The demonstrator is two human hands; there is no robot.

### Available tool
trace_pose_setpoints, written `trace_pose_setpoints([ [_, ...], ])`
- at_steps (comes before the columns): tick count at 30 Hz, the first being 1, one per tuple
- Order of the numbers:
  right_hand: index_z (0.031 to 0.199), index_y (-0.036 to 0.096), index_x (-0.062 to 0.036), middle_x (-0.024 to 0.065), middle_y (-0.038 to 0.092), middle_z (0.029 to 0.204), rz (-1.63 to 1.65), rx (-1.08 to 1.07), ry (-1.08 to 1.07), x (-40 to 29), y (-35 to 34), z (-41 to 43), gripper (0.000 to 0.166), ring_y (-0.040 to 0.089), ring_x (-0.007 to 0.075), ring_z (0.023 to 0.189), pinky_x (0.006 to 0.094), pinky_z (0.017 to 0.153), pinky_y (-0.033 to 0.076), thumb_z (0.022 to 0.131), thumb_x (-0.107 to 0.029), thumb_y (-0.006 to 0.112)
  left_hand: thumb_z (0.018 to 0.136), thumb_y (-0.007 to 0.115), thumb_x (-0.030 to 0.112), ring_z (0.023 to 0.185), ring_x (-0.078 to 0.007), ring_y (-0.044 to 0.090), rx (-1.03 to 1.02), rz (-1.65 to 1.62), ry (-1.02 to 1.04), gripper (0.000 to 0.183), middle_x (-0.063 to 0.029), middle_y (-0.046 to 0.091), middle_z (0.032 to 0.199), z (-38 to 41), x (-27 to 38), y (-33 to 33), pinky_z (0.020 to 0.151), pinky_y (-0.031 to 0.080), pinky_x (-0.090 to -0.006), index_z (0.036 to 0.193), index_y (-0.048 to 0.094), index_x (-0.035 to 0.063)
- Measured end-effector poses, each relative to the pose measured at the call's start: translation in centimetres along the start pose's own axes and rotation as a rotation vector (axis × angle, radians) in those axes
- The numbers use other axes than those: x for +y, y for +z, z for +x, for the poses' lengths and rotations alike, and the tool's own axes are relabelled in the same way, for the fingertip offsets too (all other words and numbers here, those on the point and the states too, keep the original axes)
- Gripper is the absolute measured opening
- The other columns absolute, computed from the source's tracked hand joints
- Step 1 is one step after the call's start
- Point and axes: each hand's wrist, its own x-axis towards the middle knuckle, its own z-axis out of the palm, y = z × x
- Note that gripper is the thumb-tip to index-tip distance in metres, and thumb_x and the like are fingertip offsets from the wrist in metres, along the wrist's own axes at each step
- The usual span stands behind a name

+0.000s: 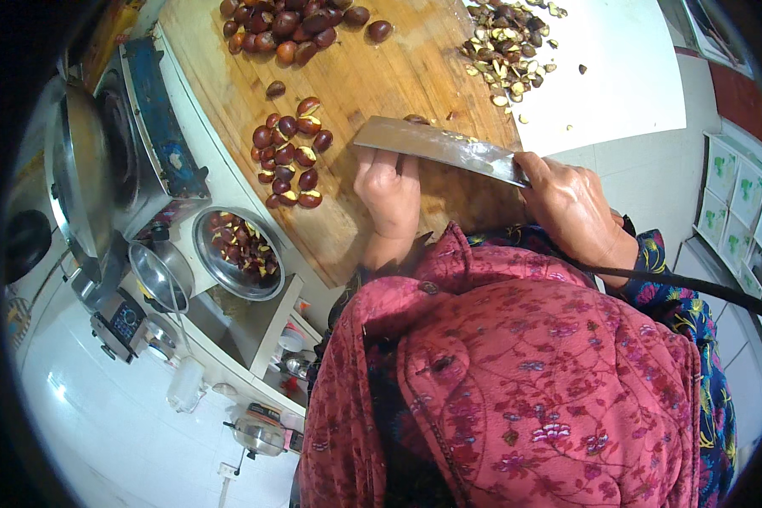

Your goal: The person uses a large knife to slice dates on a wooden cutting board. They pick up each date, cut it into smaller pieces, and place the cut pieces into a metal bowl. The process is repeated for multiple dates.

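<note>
My right hand (571, 206) grips the handle of a broad metal cleaver (444, 149), whose blade reaches left across the wooden cutting board (381, 76). Bits of pale nut flesh cling to the blade. Close by the blade's left part is my left hand (390, 193); its fingertips are hidden behind the metal, so I cannot see what they touch. One brown chestnut (416, 119) shows just past the blade's far edge. Several cut chestnuts (286, 155) with yellow flesh showing lie to the left. A heap of whole chestnuts (286, 25) sits at the far side of the board.
Cut-off shell pieces (508, 51) are piled at the board's right edge, spilling onto a white sheet (616, 76). A metal bowl (197, 254) on the left holds more shell and nut pieces. Beyond it stand a gas stove (165, 120) and a wok lid (82, 165).
</note>
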Motion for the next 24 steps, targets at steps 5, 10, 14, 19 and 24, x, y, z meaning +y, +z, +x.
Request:
trace_pose_setpoints([
  [5, 0.095, 0.050, -0.0005, 0.0201, 0.064, 0.075, -0.061, -0.009, 0.011, -0.6, 0.0, 0.0, 0.017, 0.067, 0.0391, 0.068, 0.0469, 0.059, 0.053, 0.082, -0.006, 0.059, 0.076, 0.075, 0.004, 0.085, -0.0352, 0.067, 0.016, 0.054, -0.002, 0.021, -0.0156, 0.068, 0.096, 0.1, -0.3, 0.1, 0.075, 0.054, -0.0405, 0.097, 0.072, 0.0040],
  [10, 0.095, 0.050, -0.0005, 0.0203, 0.064, 0.076, -0.093, -0.027, 0.009, -0.6, -0.9, 0.3, 0.017, 0.068, 0.0392, 0.068, 0.0470, 0.059, 0.054, 0.083, -0.007, 0.059, 0.075, 0.076, 0.001, 0.088, -0.0354, 0.067, 0.034, 0.034, 0.029, 0.022, -0.0155, 0.068, 0.100, 0.5, 0.1, 0.2, 0.078, 0.055, -0.0401, 0.096, 0.072, 0.0039],
  [14, 0.094, 0.050, -0.0005, 0.0202, 0.064, 0.077, -0.091, -0.030, -0.002, -0.6, -1.3, 0.4, 0.017, 0.068, 0.0388, 0.068, 0.0469, 0.059, 0.053, 0.083, -0.007, 0.060, 0.074, 0.076, 0.001, 0.089, -0.0350, 0.067, 0.038, 0.004, 0.009, 0.022, -0.0155, 0.068, 0.099, 0.7, 0.3, 0.3, 0.078, 0.055, -0.0398, 0.096, 0.072, 0.0042],
  [19, 0.096, 0.050, -0.0007, 0.0198, 0.064, 0.077, -0.103, -0.043, 0.020, -0.4, -1.3, 0.3, 0.018, 0.067, 0.0387, 0.069, 0.0465, 0.060, 0.053, 0.083, -0.007, 0.060, 0.074, 0.076, 0.000, 0.089, -0.0344, 0.068, 0.035, 0.029, -0.012, 0.022, -0.0151, 0.069, 0.099, 0.7, 0.2, 0.4, 0.077, 0.056, -0.0393, 0.095, 0.072, 0.0044],
  [24, 0.097, 0.049, -0.0008, 0.0200, 0.065, 0.078, -0.125, -0.075, 0.030, -0.6, -1.4, 0.4, 0.017, 0.068, 0.0390, 0.070, 0.0464, 0.060, 0.054, 0.084, -0.007, 0.059, 0.073, 0.076, -0.001, 0.088, -0.0336, 0.068, 0.063, 0.015, 0.007, 0.022, -0.0149, 0.069, 0.100, 0.8, 0.3, 0.4, 0.076, 0.056, -0.0385, 0.094, 0.072, 0.0042],
])
